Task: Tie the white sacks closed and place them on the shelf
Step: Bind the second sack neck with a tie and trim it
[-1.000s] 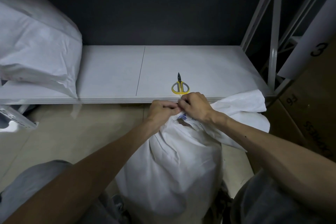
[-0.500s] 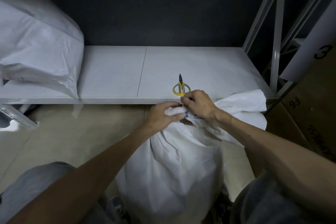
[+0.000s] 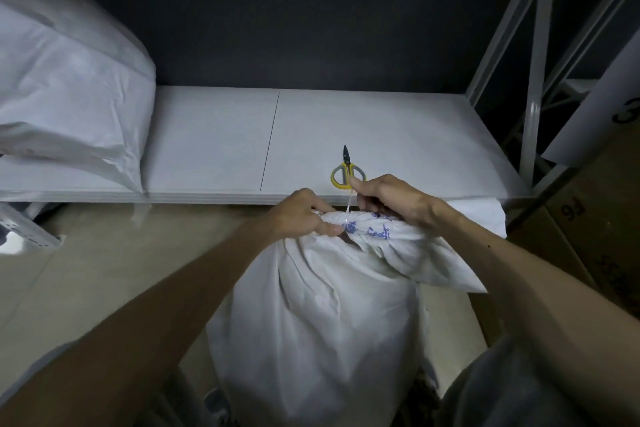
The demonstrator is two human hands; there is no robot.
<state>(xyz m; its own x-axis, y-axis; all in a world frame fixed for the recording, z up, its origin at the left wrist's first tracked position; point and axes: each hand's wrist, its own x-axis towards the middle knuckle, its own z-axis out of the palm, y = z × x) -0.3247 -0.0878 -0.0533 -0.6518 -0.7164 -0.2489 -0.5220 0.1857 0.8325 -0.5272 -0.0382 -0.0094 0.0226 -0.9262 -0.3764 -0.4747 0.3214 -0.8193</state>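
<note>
A full white sack (image 3: pixel 322 315) stands on the floor between my knees, its mouth gathered into a neck with blue print. My left hand (image 3: pixel 304 213) clamps the bunched neck from the left. My right hand (image 3: pixel 388 199) pinches the free end of a thin white tie (image 3: pixel 349 206) that runs around the neck and is drawn taut upward. The loose top flap of the sack hangs to the right under my right forearm. The low white shelf (image 3: pixel 214 146) lies just beyond my hands. A second white sack (image 3: pixel 69 107) rests on its left end.
Yellow-handled scissors (image 3: pixel 346 172) lie on the shelf's front edge right behind my right hand. A white metal rack upright (image 3: pixel 533 107) stands at the shelf's right end. Brown cardboard boxes (image 3: pixel 595 218) crowd the right side. The floor to the left is beige tile.
My right hand has lifted away from the neck, drawing the tie out taut. My left hand has shifted its hold on the gathered neck.
</note>
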